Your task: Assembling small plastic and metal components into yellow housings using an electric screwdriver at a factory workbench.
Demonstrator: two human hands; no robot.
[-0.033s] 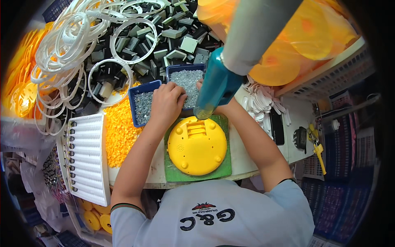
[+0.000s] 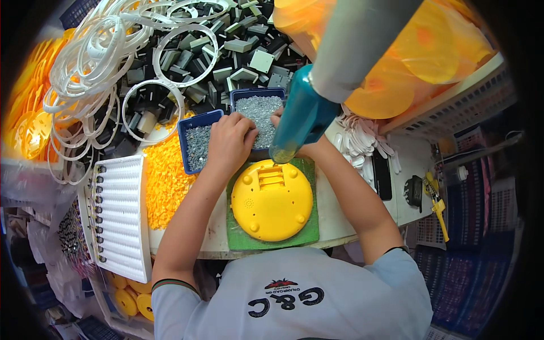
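A round yellow plastic casing (image 2: 272, 212), no long axis being presented, is being supported by a green woven mat (image 2: 235, 241), bodyward and rightward of the left hand (image 2: 231, 139), bodyward of the right hand (image 2: 276, 117); neither is being clearly favoured by nearness. The left is being kept half-curled above blue rectangular plastic trays (image 2: 256, 92), its contents undiscernible; the right's grip is being hidden by a teal cylindrical tool (image 2: 303, 110).
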